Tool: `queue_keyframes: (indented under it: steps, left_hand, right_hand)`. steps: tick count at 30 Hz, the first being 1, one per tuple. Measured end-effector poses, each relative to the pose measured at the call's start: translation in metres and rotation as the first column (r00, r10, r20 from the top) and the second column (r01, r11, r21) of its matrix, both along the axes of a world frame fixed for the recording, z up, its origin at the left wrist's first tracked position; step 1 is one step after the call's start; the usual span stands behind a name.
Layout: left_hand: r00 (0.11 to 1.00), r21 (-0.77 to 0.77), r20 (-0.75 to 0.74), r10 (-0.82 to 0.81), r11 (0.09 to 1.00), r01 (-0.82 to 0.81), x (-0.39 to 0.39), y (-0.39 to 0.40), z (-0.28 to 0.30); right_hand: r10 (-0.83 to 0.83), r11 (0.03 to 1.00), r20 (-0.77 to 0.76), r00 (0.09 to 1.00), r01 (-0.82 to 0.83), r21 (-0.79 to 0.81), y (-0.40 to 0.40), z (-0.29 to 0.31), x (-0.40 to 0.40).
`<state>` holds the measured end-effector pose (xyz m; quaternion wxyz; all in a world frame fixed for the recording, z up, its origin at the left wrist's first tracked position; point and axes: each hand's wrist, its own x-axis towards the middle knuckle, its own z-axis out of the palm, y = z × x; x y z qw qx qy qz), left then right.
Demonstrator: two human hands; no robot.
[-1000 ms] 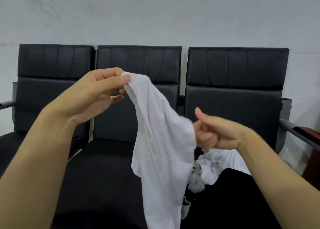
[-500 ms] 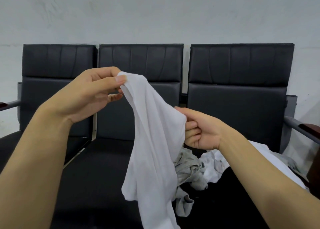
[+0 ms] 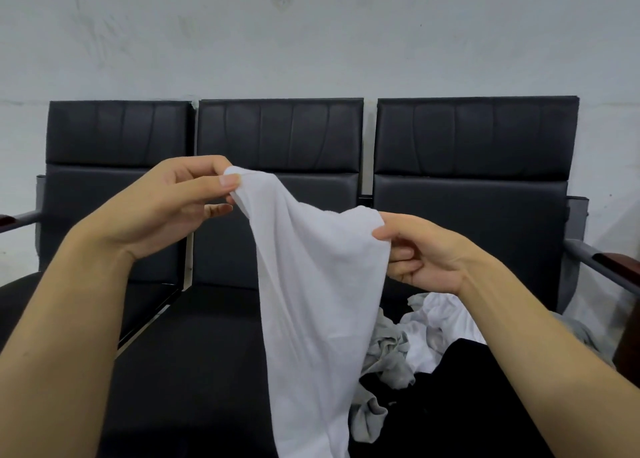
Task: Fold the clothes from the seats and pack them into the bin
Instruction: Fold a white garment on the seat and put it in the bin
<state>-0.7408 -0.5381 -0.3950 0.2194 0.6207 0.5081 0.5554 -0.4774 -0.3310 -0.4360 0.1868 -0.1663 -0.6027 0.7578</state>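
Black padded seats (image 3: 471, 194), three in a row against a pale scuffed wall (image 3: 311, 42), filled most of the view, with a grey armrest (image 3: 595, 267) at the right end capped in dark wood. On the right-hand seat lay a loose pile of clothes (image 3: 426, 333), white and grey pieces crumpled together beside a black garment (image 3: 460, 398); the right forearm crossed in front of that pile and hid its far side.

Held up in front of the middle seat was a white garment (image 3: 318, 291), hanging in a long drape that ran off the bottom edge of the view. It covered part of the middle seat cushion and the left edge of the pile.

The left hand (image 3: 166, 211) was raised higher, its thumb and forefinger pinched tight on the top corner of the white garment, the other fingers curled loosely behind. The right hand (image 3: 422, 253) sat lower and just to the right, its thumb pressed on the front of the cloth's upper edge and its fingers curled behind it, so the edge was gripped between them. The stretch of cloth between the two hands sagged slightly. No bin showed in the view.
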Motion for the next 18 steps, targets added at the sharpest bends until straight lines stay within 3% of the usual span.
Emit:
queue_keyframes:
  steps: [3, 8, 14, 18]
  left_hand:
    - [1.000, -0.012, -0.009, -0.002, 1.000, 0.002, 0.000, 0.002, -0.001]
    - [0.999, 0.010, 0.005, 0.032, 0.999, -0.032, -0.004, 0.003, 0.001]
    - [0.993, 0.051, 0.058, 0.100, 0.993, -0.103, -0.014, 0.002, -0.001]
    - [0.985, 0.093, 0.076, 0.153, 0.983, -0.160, -0.018, 0.002, 0.000]
  right_hand:
    - [-0.032, 0.997, 0.013, 0.999, 0.033, -0.066, -0.006, -0.001, -0.003]
    - [-0.277, 0.961, -0.093, 0.956, 0.274, -0.043, -0.004, 0.003, -0.011]
    - [-0.239, 0.951, -0.160, 0.958, 0.264, 0.158, 0.000, 0.020, -0.010]
    - [-0.262, 0.939, -0.174, 0.949, 0.293, 0.182, 0.001, 0.036, -0.012]
